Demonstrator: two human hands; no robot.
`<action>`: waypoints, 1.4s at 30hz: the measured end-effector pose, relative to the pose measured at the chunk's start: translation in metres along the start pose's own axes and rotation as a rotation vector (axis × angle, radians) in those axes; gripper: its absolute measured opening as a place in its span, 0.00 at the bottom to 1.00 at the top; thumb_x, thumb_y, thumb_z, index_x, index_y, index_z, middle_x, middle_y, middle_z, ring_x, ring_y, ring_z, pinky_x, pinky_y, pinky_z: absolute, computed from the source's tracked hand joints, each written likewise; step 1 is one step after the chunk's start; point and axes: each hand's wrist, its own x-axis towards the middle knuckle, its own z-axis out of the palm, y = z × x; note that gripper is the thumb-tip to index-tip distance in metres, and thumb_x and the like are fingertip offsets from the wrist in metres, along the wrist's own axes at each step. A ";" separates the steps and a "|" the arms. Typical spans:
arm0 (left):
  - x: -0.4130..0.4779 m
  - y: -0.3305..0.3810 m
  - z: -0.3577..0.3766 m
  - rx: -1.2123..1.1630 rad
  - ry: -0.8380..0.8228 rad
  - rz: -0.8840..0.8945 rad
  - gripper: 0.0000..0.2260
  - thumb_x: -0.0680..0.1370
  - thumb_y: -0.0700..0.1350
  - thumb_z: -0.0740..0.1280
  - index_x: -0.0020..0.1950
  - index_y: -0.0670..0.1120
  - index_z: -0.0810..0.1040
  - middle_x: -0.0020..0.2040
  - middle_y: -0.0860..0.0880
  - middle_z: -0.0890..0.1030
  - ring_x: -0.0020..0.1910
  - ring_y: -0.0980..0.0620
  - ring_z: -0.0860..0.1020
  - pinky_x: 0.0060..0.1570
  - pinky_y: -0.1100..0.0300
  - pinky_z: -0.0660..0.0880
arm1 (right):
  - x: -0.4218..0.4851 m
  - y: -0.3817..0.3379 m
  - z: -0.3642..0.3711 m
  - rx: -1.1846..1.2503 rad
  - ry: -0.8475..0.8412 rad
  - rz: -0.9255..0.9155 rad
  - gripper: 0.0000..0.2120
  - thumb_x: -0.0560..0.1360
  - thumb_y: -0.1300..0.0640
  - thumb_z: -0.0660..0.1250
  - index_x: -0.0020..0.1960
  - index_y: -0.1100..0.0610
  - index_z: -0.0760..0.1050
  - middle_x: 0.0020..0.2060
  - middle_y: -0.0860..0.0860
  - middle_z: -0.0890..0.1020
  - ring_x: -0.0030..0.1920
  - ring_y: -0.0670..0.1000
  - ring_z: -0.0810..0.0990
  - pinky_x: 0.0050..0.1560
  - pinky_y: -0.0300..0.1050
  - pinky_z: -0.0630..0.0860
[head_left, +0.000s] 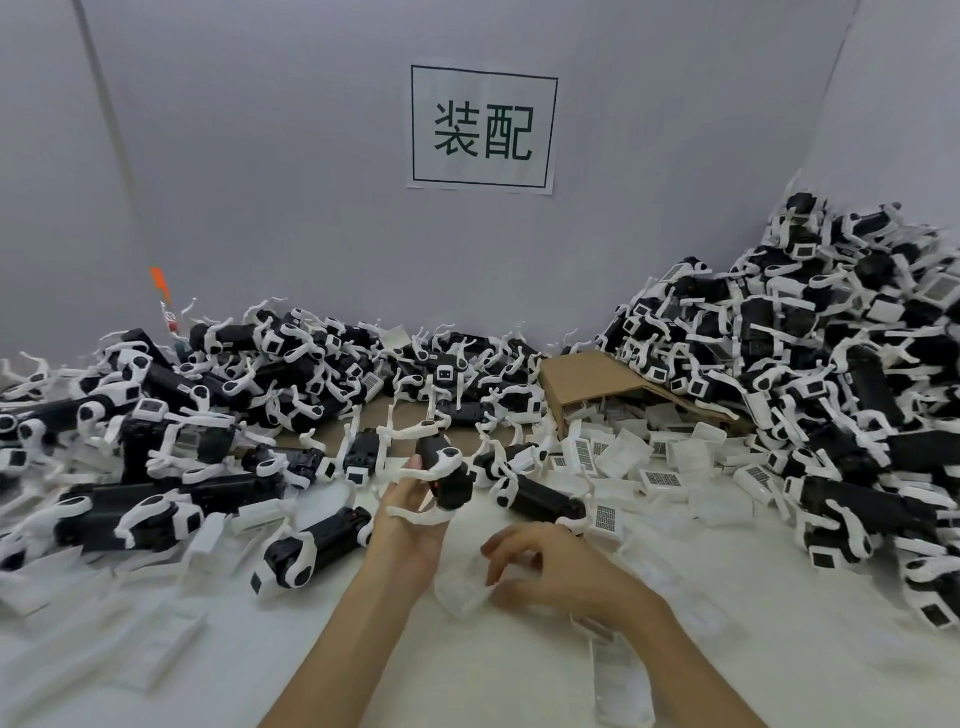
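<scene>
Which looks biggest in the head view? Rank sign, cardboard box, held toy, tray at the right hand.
sign
cardboard box, partly buried
toy in left hand
tray at right hand, close to toy: unsure

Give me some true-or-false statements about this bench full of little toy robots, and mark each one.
1. The left hand holds a black-and-white toy robot. True.
2. The right hand holds a screwdriver. False: its curled fingers pinch a pale plastic piece lying on the table.
3. The cardboard box stands upright and closed. False: it lies tipped over and open, with white pieces in front of it.
4. A printed sign hangs on the wall. True.
</scene>
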 end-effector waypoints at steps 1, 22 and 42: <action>0.000 0.000 0.000 0.001 0.005 -0.008 0.06 0.82 0.39 0.63 0.55 0.44 0.79 0.53 0.42 0.80 0.49 0.47 0.80 0.34 0.62 0.81 | 0.001 0.001 0.001 0.016 0.036 -0.005 0.06 0.72 0.51 0.75 0.41 0.40 0.81 0.56 0.38 0.81 0.55 0.34 0.77 0.49 0.28 0.70; -0.007 0.002 0.002 0.280 -0.252 -0.066 0.19 0.73 0.46 0.70 0.62 0.42 0.79 0.56 0.42 0.82 0.51 0.48 0.82 0.52 0.58 0.79 | 0.002 -0.003 -0.027 1.238 0.345 0.021 0.16 0.74 0.53 0.66 0.56 0.62 0.79 0.42 0.61 0.85 0.31 0.48 0.79 0.33 0.39 0.78; -0.008 -0.008 0.002 0.395 -0.597 -0.103 0.27 0.73 0.33 0.69 0.72 0.47 0.73 0.67 0.39 0.77 0.65 0.41 0.78 0.64 0.51 0.77 | 0.004 -0.003 -0.016 0.859 0.235 0.208 0.14 0.82 0.55 0.61 0.55 0.62 0.82 0.44 0.55 0.82 0.41 0.48 0.79 0.51 0.52 0.72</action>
